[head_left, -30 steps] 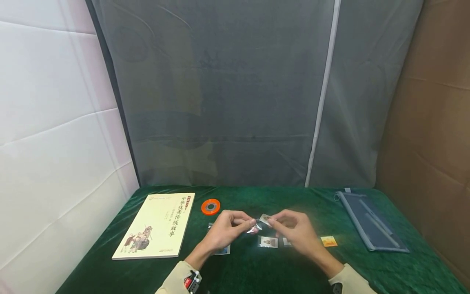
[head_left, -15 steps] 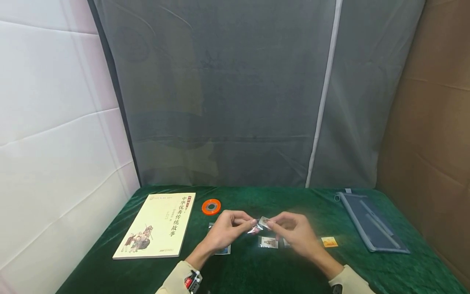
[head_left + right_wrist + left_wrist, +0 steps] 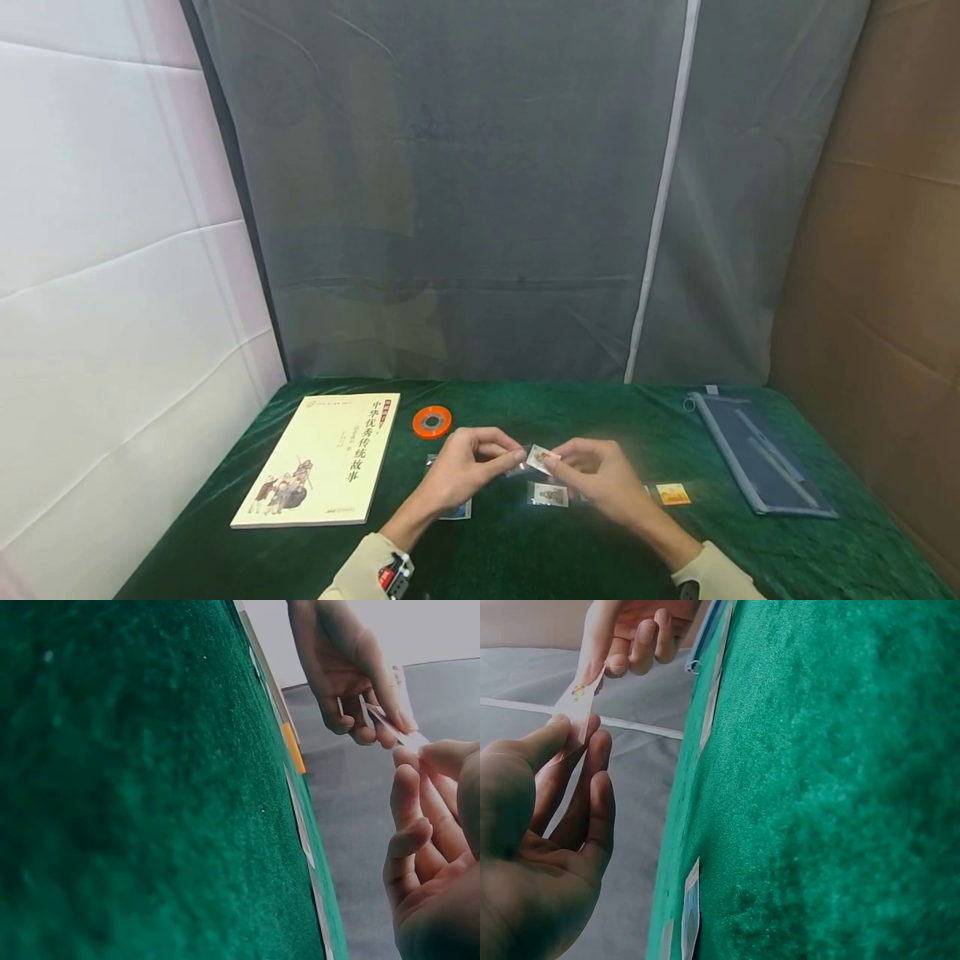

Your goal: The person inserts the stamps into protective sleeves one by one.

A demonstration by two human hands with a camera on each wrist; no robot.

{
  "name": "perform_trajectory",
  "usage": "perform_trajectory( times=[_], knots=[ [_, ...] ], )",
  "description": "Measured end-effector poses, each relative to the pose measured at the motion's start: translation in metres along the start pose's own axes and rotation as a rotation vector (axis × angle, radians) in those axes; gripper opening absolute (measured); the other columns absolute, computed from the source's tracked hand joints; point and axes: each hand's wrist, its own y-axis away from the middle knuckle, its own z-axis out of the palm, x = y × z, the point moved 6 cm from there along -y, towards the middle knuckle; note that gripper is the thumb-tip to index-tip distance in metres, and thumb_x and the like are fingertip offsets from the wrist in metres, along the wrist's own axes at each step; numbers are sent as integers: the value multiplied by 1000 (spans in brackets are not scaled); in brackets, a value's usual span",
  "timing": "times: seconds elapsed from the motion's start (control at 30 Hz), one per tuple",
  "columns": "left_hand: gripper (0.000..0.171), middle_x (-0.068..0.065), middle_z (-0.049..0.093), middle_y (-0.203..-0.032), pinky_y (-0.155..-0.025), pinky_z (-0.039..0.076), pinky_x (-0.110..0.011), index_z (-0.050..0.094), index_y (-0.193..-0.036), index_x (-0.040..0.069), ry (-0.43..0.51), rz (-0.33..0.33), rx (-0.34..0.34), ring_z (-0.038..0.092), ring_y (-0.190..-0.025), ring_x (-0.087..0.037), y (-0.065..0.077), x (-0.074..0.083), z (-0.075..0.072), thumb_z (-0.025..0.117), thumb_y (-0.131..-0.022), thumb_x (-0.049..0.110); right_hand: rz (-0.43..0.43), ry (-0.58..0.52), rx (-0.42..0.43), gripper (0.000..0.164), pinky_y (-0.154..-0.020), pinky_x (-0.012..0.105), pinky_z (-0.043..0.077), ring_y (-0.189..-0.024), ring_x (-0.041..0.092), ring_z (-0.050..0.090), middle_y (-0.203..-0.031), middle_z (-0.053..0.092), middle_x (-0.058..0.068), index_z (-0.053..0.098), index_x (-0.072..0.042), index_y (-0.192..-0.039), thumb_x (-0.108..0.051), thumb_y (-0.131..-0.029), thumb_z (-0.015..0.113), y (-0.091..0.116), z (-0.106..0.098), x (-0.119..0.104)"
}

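Observation:
In the head view my left hand [image 3: 472, 467] pinches a small clear plastic sleeve [image 3: 516, 471] between thumb and forefinger. Facing it, my right hand [image 3: 603, 482] pinches a small stamp [image 3: 540, 458] with a printed figure. Stamp and sleeve meet above the table; whether the stamp's edge is inside the sleeve I cannot tell. The left wrist view shows the sleeve [image 3: 576, 724] stretched between both hands' fingertips. Below the hands lies a sleeved stamp [image 3: 549, 495]. Another piece beside it is mostly hidden by my right hand.
A yellow stamp [image 3: 672, 493] lies right of my right hand. A blue zip pouch [image 3: 761, 458] is farther right. Left stand a cream book [image 3: 322, 458] and an orange ring-shaped disc [image 3: 432, 422]. A blue sleeved piece [image 3: 457, 511] shows partly under my left wrist. Cloth walls enclose the green table.
My right hand has shifted slightly down, and the stamp in it has turned to show more of its printed face against the sleeve. My left hand has hardly moved.

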Motion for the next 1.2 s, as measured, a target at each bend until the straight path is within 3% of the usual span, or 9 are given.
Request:
perform_trajectory(
  times=[0.63, 0.97, 1.2],
  knots=[
    [10, 8, 84, -98, -83, 61, -29, 83, -106, 30, -36, -12, 5, 81, -94, -19, 1, 3, 4, 80, -100, 37, -27, 21, -79, 18, -63, 31, 59, -68, 19, 71, -85, 78, 9, 77, -16, -97, -30, -106, 72, 0, 5, -1],
    [10, 6, 84, -98, -82, 61, -28, 83, -106, 29, -17, 6, -15, 81, -97, -30, 2, 4, 7, 80, -100, 36, -27, 43, -99, 20, -63, 32, 60, -68, 20, 73, -84, 79, 10, 76, -14, -94, -30, -105, 74, -1, 8, -2],
    [14, 7, 84, -99, -84, 62, -29, 82, -107, 28, -34, 8, -4, 80, -93, -18, 1, 1, 6, 80, -100, 39, -13, 30, -106, 17, -63, 33, 60, -68, 18, 72, -85, 78, 12, 77, -15, -102, -31, -108, 70, -1, 8, 2]
  ],
)
